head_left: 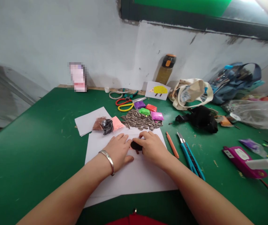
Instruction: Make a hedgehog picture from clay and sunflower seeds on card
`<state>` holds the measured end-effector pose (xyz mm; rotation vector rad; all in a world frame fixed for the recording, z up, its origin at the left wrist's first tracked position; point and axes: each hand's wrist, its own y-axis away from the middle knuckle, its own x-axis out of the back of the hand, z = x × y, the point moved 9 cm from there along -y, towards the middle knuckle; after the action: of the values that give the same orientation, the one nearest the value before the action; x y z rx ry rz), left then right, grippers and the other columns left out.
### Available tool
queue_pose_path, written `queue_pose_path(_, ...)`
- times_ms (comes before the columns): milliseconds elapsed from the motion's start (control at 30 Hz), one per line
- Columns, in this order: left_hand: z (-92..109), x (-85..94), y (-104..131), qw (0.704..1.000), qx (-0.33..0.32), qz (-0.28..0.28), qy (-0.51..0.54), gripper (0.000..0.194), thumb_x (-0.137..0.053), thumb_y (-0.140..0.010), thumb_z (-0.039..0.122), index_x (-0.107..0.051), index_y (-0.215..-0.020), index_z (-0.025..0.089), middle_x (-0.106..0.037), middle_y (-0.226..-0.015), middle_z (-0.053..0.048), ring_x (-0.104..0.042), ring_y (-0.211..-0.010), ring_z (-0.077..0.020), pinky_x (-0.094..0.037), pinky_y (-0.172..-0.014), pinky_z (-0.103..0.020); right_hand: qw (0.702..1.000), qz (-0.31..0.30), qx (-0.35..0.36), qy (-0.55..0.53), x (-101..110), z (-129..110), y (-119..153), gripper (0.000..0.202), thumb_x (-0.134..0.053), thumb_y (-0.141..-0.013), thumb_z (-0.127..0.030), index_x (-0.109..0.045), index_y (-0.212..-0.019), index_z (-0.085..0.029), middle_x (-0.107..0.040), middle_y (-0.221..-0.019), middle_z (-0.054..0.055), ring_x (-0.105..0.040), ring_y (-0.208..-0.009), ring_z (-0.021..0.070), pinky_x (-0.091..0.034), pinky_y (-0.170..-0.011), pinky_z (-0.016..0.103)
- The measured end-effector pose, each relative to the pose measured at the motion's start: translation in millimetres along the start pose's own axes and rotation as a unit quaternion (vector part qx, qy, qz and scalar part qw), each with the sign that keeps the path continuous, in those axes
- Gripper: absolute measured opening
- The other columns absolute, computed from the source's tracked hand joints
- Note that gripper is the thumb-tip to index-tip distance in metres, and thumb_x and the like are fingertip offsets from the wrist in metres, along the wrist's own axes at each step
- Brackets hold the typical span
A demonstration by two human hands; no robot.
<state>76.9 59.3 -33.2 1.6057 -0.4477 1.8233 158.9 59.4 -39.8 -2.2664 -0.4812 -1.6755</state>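
A flat black lump of modelling clay [136,146] lies on the white paper [129,182], between my two hands. My right hand [154,148] has its fingers bent around the lump's right side, the index finger pressing over its top. My left hand [117,150], with a silver bangle at the wrist, rests on the paper with fingers stretched out, fingertips at the lump's left edge. Small pinkish and brown bits show just under the lump, partly hidden by my fingers. Behind the hands are a pile of striped sunflower seeds [139,119] and packets of black clay [107,125], brown clay [98,123] and pink clay [117,123].
Right of the paper lie an orange-brown clay stick [172,145] and a teal utility knife [190,156], blade out. Scissors [125,107], a hedgehog picture card [157,90] and a bottle [166,69] are at the back. A magenta glue gun [243,162] and bags [191,93] occupy the right.
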Motion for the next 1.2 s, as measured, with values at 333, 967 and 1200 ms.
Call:
queue_pose_path(333, 0, -1.0, 1, 1.000, 0.010, -0.017, 0.011, 0.038, -0.061, -0.074, 0.040, -0.057, -0.102, 0.014, -0.054, -0.109, -0.011, -0.045, -0.106, -0.0292, -0.038, -0.091, -0.041, 1.000, 0.026, -0.013, -0.003, 7, 4, 3, 0.034, -0.050, -0.082, -0.018, -0.059, -0.113, -0.030, -0.051, -0.108, 0.006, -0.042, -0.093, 0.0208, -0.030, -0.078, 0.032)
queue_pose_path(967, 2, -2.4, 1, 0.999, 0.014, -0.011, 0.030, 0.052, -0.061, -0.074, 0.036, -0.047, -0.120, 0.016, -0.052, -0.116, -0.012, -0.043, -0.111, -0.0294, -0.036, -0.093, -0.043, 0.997, 0.004, -0.057, -0.044, 12, 29, 8, 0.044, -0.040, -0.072, -0.002, -0.067, -0.101, -0.022, -0.059, -0.097, 0.006, -0.048, -0.089, 0.0185, -0.033, -0.079, 0.030)
queue_pose_path(1200, 2, -3.6, 1, 0.999, 0.023, -0.019, 0.023, 0.046, -0.062, -0.073, 0.037, -0.052, -0.114, 0.018, -0.050, -0.116, -0.011, -0.042, -0.111, -0.0296, -0.036, -0.093, -0.044, 0.997, -0.021, -0.055, -0.045, 9, 26, 9, 0.038, -0.042, -0.074, -0.004, -0.070, -0.089, -0.025, -0.058, -0.095, 0.004, -0.049, -0.087, 0.0174, -0.031, -0.078, 0.030)
